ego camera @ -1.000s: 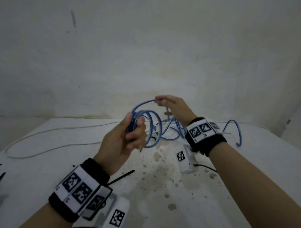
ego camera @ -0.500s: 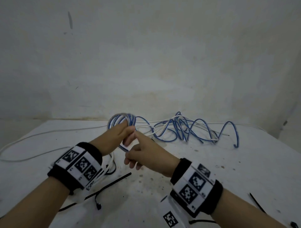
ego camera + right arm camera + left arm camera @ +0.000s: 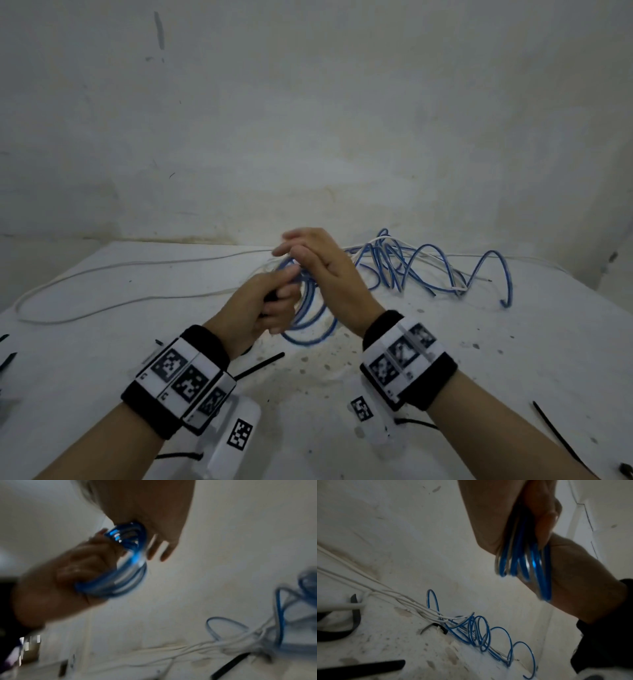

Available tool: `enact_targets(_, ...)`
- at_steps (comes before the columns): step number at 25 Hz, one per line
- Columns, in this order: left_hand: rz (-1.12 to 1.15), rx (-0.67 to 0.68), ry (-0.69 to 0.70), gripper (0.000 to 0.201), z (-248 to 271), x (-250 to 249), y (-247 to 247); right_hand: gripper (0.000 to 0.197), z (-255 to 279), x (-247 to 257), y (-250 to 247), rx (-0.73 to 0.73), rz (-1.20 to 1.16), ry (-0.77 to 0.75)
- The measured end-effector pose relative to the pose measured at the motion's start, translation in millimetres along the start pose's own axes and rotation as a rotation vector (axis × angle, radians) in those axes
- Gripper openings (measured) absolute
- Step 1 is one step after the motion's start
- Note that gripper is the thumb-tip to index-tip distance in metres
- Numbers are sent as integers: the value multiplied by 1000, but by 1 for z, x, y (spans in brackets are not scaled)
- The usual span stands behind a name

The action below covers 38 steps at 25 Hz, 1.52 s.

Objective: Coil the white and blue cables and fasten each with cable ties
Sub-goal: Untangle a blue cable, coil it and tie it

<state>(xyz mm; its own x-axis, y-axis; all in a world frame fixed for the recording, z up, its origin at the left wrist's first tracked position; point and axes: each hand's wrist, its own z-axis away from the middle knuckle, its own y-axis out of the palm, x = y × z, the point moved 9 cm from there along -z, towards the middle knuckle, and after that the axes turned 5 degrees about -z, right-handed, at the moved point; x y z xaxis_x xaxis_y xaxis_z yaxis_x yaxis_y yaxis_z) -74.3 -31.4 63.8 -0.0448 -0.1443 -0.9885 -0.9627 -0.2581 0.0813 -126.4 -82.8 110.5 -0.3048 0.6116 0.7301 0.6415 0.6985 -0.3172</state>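
Stained white wall behind speckled white table; dim, flat light.

Head cam sits high, looking fwd and down over both forearms at the white table and back wall, mid-distance. Left wrist cam looks from under the wrist along the left hand, v. close, table beyond. Right wrist cam does likewise past the right hand, close and blurred. All 3 share the blue cable coil gripped between the hands, plus its loose loops on the table
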Motion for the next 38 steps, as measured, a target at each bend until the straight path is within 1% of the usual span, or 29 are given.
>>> enact_targets(1, 84, -56, 13, 48, 0, -4, -8, 23, 4, 5, 10, 69, 59, -91)
enact_targets(2, 155, -91, 16, 48, 0, -6, -13, 30, 5, 8, 18, 124, 120, -122)
enact_targets(4, 191, -135, -13, 52, 3, -6, -20, 35, 3, 6, 26, 205, 217, -99)
enact_targets(5, 118, -189, -31, 54, 5, -4, -27, 33, 2, 3, 28, 226, 258, -62)
enact_targets(7, -164, -343, -26, 47, 7, -4, -43, 28, 3, -3, 35, 232, 414, 10)
enact_targets(8, -274, -399, -12, 41, 9, -6, -49, 29, 3, -4, 37, 202, 540, 1)
enact_targets(9, -321, -418, -17, 39, 10, -6, -53, 33, 4, -3, 41, 164, 672, -51)
enact_targets(10, -315, -406, -59, 42, 11, -1, -56, 38, 5, 0, 47, 137, 775, -131)
enact_targets(11, -271, -374, -127, 49, 12, 7, -56, 43, 6, 0, 54, 146, 842, -183)
enact_targets(13, -218, -306, -232, 56, 16, 16, -58, 47, 4, 1, 63, 164, 875, -240)
enact_targets(14, -227, -277, -256, 57, 18, 16, -59, 46, 2, 1, 65, 191, 858, -244)
enact_targets(16, -245, -221, -280, 60, 24, 13, -60, 44, 3, 4, 72, 304, 771, -216)
enact_targets(17, -257, -210, -283, 62, 26, 12, -60, 42, 4, 4, 76, 359, 720, -182)
enact_targets(18, -271, -232, -274, 63, 28, 10, -62, 39, 3, 3, 81, 416, 692, -142)
enact_targets(19, -299, -297, -243, 64, 30, 7, -67, 36, 1, 5, 85, 457, 715, -124)
enact_targets(20, -334, -402, -191, 63, 32, 2, -74, 34, -3, 4, 88, 459, 773, -117)
enact_targets(21, -362, -516, -131, 60, 35, -4, -82, 34, -10, 6, 89, 412, 869, -139)
enact_targets(22, -376, -610, -79, 56, 38, -8, -89, 33, -15, 8, 90, 314, 982, -185)
enact_targets(24, -432, -711, -18, 49, 44, -13, -97, 29, -20, 19, 95, 182, 1095, -224)
enact_targets(25, -489, -742, 16, 48, 48, -15, -102, 29, -20, 16, 100, 205, 1046, -194)
enact_targets(26, -546, -768, 61, 47, 53, -19, -108, 31, -17, 5, 107, 325, 904, -91)
enact_targets(27, -584, -806, 103, 47, 60, -25, -115, 33, -12, -8, 112, 455, 650, 59)
enact_targets(28, -598, -862, 130, 45, 68, -30, -128, 35, -6, -20, 115, 531, 392, 228)
enact_targets(29, -590, -926, 140, 42, 76, -34, -142, 36, 3, -32, 118, 606, 249, 365)
enact_targets(30, -560, -990, 150, 40, 84, -38, -158, 38, 13, -46, 123, 722, 272, 448)
enact_targets(32, -508, -1068, 175, 35, 95, -43, -181, 39, 36, -73, 130, 1031, 635, 475)
enact_targets(33, -503, -1079, 185, 34, 99, -44, -186, 40, 43, -86, 134, 1123, 782, 454)
enact_targets(34, -503, -1081, 193, 33, 100, -43, -188, 38, 44, -93, 139, 1153, 856, 418)
enact_targets(38, -543, -1086, 201, 24, 100, -35, -189, 19, 40, -98, 150, 1098, 843, 304)
